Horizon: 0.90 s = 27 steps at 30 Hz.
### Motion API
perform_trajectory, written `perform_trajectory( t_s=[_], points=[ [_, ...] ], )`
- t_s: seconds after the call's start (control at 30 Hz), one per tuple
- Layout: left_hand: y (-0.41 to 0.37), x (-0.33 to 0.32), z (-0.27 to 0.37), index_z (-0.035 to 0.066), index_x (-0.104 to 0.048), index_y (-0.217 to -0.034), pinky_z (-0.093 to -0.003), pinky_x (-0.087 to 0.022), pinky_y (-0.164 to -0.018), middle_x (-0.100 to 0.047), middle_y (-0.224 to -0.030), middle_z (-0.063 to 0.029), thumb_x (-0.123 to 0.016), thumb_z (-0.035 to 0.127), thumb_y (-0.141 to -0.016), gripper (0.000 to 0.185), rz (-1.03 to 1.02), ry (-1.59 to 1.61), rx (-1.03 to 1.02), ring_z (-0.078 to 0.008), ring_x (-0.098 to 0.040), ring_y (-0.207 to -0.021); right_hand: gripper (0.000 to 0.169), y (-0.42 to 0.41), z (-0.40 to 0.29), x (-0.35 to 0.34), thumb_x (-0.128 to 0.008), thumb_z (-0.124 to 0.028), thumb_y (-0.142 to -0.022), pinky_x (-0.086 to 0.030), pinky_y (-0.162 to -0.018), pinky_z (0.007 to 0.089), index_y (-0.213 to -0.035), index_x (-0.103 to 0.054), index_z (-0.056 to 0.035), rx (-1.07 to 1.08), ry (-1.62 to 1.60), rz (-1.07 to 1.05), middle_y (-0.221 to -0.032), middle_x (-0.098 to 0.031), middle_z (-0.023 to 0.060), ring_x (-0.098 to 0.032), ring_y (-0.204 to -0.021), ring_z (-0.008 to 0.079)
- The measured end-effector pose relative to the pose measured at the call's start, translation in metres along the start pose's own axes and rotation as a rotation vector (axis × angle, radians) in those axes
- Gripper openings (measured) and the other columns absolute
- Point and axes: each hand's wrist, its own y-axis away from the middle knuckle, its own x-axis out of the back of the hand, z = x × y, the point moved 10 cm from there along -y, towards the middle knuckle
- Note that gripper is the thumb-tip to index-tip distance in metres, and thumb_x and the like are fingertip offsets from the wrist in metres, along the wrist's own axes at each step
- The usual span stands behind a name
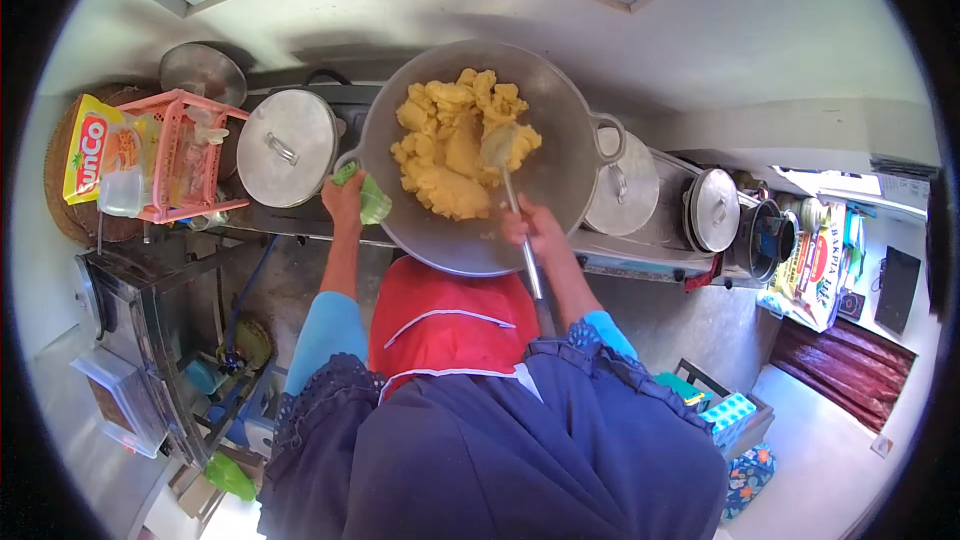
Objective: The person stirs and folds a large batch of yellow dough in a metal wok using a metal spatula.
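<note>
In front of me a large metal wok point(553, 97) with two loop handles holds a lumpy yellow mass point(448, 154), thick like dough or paste. My left hand point(343, 195) grips the wok's left handle through a green cloth point(372, 199). The fingers of my right hand point(534, 229) are wrapped around the long metal handle of a spatula point(501, 148). Its blade rests against the right side of the yellow mass. The burner under the wok is hidden.
Lidded pots stand left point(287, 148) and right point(622, 187) of the wok. A pink plastic basket point(169, 157) and a yellow SunCo pouch point(94, 150) sit at the counter's left end. Further right are a smaller lidded pot point(714, 210) and a dark pot point(757, 255). A metal-framed rack point(154, 345) stands lower left.
</note>
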Motion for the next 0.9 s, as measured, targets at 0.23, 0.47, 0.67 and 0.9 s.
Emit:
perform_trajectory(
  t_s=[0.23,0.47,0.67,0.9],
  points=[
    [0.009,-0.018,0.009,-0.002,-0.062,-0.084,-0.0304,-0.047,-0.063,-0.063,-0.077,-0.0089,-0.075,0.012,-0.066,0.027,-0.047,0.126,-0.012,-0.0157,-0.058,-0.067,0.014,0.092,-0.052,0.018,-0.048,-0.016,-0.089,-0.043,-0.055,0.0282,-0.088,-0.057,-0.0047,0.763,0.752,0.577,-0.076,-0.058,0.0078,-0.055,-0.061,0.0154],
    [-0.001,-0.010,0.004,-0.003,-0.061,-0.082,-0.0327,-0.047,-0.064,-0.063,-0.076,-0.0102,-0.076,0.016,-0.065,0.029,-0.017,-0.012,-0.077,-0.0170,-0.058,-0.066,0.010,0.110,-0.056,-0.020,-0.060,-0.019,-0.078,-0.039,-0.077,0.0387,-0.081,-0.058,-0.0092,0.697,0.167,0.238,-0.081,-0.062,0.0061,-0.056,-0.084,0.0196],
    [-0.005,-0.008,0.004,-0.004,-0.060,-0.081,-0.0346,-0.047,-0.064,-0.063,-0.075,-0.0133,-0.077,0.019,-0.063,0.034,0.032,-0.073,-0.083,-0.0207,-0.059,-0.066,0.009,0.155,-0.079,-0.104,-0.062,-0.013,-0.073,-0.038,-0.079,0.0420,-0.076,-0.055,-0.0085,0.765,0.235,-0.106,-0.082,-0.063,0.0078,-0.057,-0.088,0.0223],
    [-0.012,-0.004,-0.002,-0.004,-0.059,-0.082,-0.0388,-0.047,-0.068,-0.063,-0.077,-0.0176,-0.077,0.026,-0.062,0.041,0.041,-0.184,-0.133,-0.0296,-0.061,-0.071,0.019,0.162,-0.100,-0.162,-0.063,-0.008,-0.070,-0.041,-0.082,0.0460,-0.089,-0.060,-0.0041,1.451,1.366,0.194,-0.086,-0.062,0.0172,-0.057,-0.089,0.0275]
  ],
)
